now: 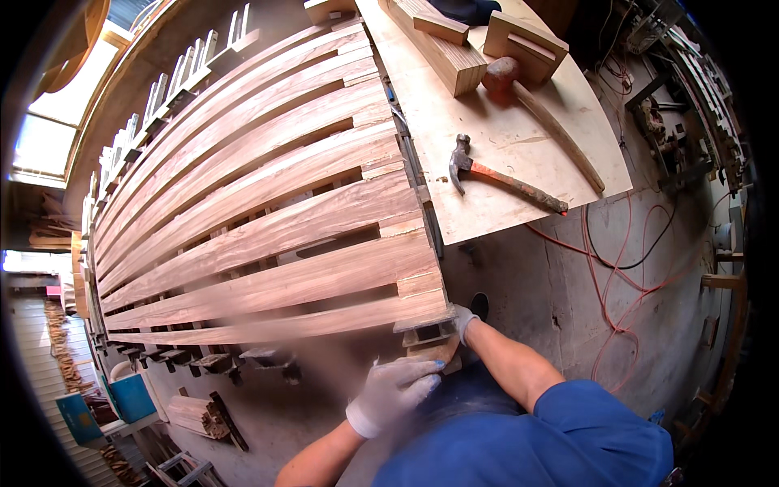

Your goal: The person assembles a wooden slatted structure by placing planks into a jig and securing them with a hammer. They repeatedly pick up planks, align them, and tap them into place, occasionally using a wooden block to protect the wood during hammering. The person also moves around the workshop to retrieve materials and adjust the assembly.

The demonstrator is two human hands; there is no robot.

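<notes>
My left hand [391, 396], in a white glove with a blue mark at one fingertip, has its fingers stretched toward a small wooden block [442, 351]. It touches or nearly touches the block. Just above is the dark metal clamp end [425, 333], at the near right corner of a large slatted wooden panel [268, 235]. My right hand [465, 321], also gloved, is at the right side of that clamp end. Most of its fingers are hidden behind it. The panel's pale brown slats run between joined ends, with long gaps and short filler pieces at the right edge.
Right of the panel, a plywood board [479, 215] carries a claw hammer [515, 183], a mallet [560, 134] and wooden blocks [462, 69]. Red hoses [604, 300] snake over the floor. Clamp bars [215, 363] jut out along the panel's near edge, above stacked wood strips [195, 414].
</notes>
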